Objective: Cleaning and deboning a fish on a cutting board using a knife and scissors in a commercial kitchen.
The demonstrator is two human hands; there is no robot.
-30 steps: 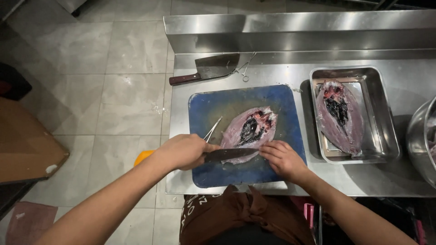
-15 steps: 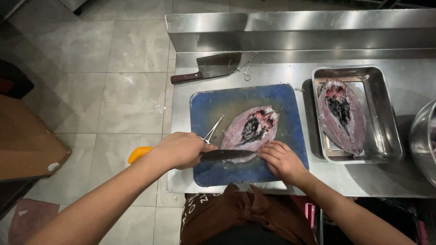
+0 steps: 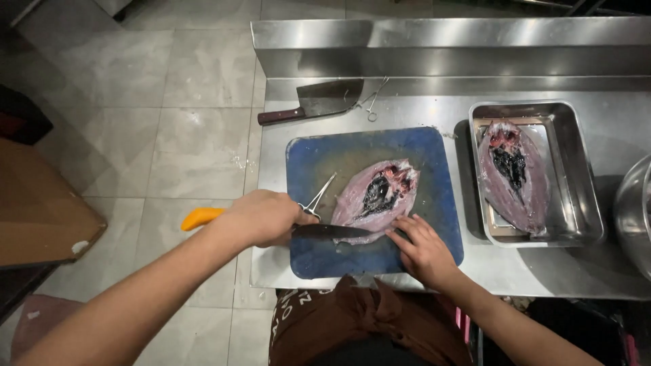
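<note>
In the head view the left hand (image 3: 266, 217) is closed round a knife (image 3: 325, 231), its orange handle end (image 3: 201, 217) sticking out behind the wrist and the dark blade running from the fist towards the right hand (image 3: 422, 248). The blade lies flat against the near edge of a split fish (image 3: 377, 196), which rests on a blue board (image 3: 319, 159) just beyond both hands. The right hand is open, holding nothing, fingers (image 3: 405, 229) spread and pressed on the board and the fish's near edge, just beside the blade tip. Scissors (image 3: 316, 198) lie on the board just past the left hand's knuckles, touching or nearly touching the fish's left side; which, I cannot tell. Beyond the right hand and off to its outer side sits a steel tray (image 3: 586, 203) with a second split fish (image 3: 512, 176) inside. Further out the same way the rim of a metal bowl (image 3: 634, 213) shows at the picture edge. Well beyond the left hand, at the back of the steel table (image 3: 271, 156), lie a cleaver (image 3: 315, 103) and a small clamp (image 3: 370, 102) beside it
</note>
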